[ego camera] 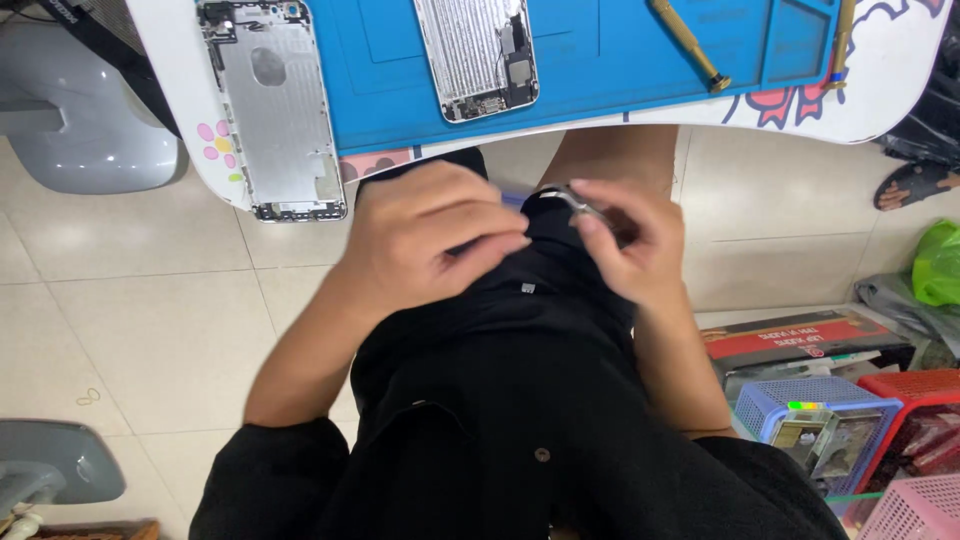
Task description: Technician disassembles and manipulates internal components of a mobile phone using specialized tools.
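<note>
Both my hands are over my lap, below the table edge. My left hand (430, 235) has its fingers curled and pinches a small item with a blue tip (512, 198); most of it is hidden by the fingers. My right hand (632, 248) grips thin metal tweezers (583, 204), whose points aim toward the left hand's fingertips. The hands nearly touch. On the table above, a silver phone rear housing (275, 110) lies partly off the blue work mat (620, 60), and an opened phone assembly (478, 55) lies on the mat.
A brass-handled screwdriver (688, 42) and a second slim tool (843, 45) lie on the mat's right side. Blue (815, 400), red (915, 385) and pink (915, 510) plastic baskets and a flat box (790, 335) stand on the tiled floor at right. A green bag (940, 262) sits beyond.
</note>
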